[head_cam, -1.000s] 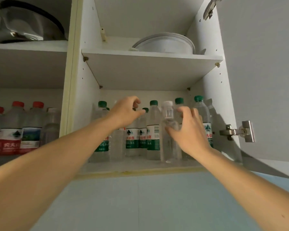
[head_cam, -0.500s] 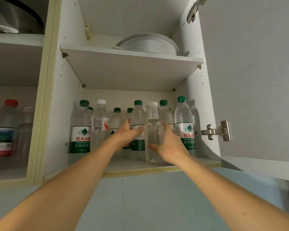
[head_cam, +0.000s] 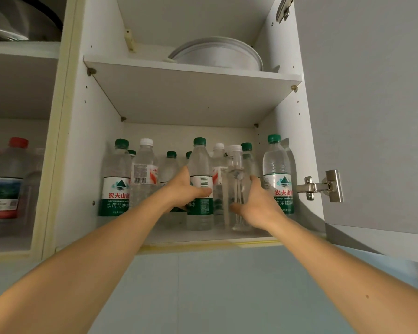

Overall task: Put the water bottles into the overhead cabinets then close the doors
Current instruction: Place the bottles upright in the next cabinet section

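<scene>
Fingers of the left hand curl round the green-capped bottle, thumb laid across its label just under the barcode. Right hand grips the clear bottle, white cap, no label, thumb at front low on its body, fingers wrapped behind its right side. Both bottles stand upright on the lower shelf of the open cabinet, touching or nearly so.

Versus half a second ago: the left hand has closed onto the green-capped bottle, where before it only reached toward it; the right keeps its grip on the clear bottle, which is further in among the row. View has shifted slightly.

Labels: left front bottle reads 农夫山泉 in red, 饮用纯净水 in white on green, mountain logo above. Same text on the rightmost bottle, with "PURIFIED DRINKING WATER" small and blurred. White-capped bottle has a barcode and red print, unreadable. Red-capped bottles sit in the left compartment, labels blurred.

White dishes on the upper shelf. Door open at right, hinge showing.
</scene>
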Available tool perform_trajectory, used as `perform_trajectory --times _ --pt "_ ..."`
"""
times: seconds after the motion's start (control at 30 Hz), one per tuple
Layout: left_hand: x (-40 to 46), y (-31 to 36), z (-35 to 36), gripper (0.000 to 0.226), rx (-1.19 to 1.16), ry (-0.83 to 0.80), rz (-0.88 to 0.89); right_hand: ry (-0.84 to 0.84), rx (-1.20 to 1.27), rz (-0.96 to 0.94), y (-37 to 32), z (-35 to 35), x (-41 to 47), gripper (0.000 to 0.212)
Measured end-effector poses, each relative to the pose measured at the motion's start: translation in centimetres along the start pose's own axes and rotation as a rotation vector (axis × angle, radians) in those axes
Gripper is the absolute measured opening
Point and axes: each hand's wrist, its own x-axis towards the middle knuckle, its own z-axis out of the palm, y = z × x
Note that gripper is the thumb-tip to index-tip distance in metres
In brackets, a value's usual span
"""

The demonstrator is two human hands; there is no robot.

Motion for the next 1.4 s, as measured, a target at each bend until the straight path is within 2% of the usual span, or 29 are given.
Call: perform_trajectory --times 0.13,0.2,0.27,0.4,0.53,0.67,0.77,1.27,1.4 --pt "-0.9 0.6 -1.4 0.108 0.277 0.078 0.055 -0.021 0.005 -0.037 0.4 -0.3 0.0 0.078" --pt "-1.5 0.7 -1.7 0.125 0.386 0.097 0.094 -0.035 0.027 -0.055 0.5 -0.4 0.0 0.080" --pt "-1.9 0.6 -2.0 0.131 0.549 0.131 0.125 -0.055 0.046 -0.068 0.3 -0.5 -0.1 0.085" --pt "-1.8 0.3 -2.9 0.125 0.875 0.255 0.113 -0.082 0.051 -0.083 0.0 -0.6 -0.1 0.091" --pt "-1.6 -0.5 -2.7 0.113 1.011 0.283 0.130 -0.089 0.077 -0.097 -0.4 -0.5 -0.3 0.091" --pt "-1.2 -1.4 -3.0 0.108 1.127 0.392 0.261 -0.122 0.100 -0.125 -1.0 0.0 -0.3 0.087" --pt "-1.0 -2.0 -3.5 0.109 1.131 0.425 0.317 -0.160 0.091 -0.141 -1.8 0.4 -0.1 0.086" --pt "-2.2 -4.2 -4.2 0.103 1.082 0.479 0.385 -0.208 -0.084 -0.092 -5.3 3.7 1.5 0.091" --pt "-2.6 -4.5 -4.7 0.101 0.965 0.442 0.427 -0.248 -0.123 -0.117 -5.8 3.8 1.9 0.077"
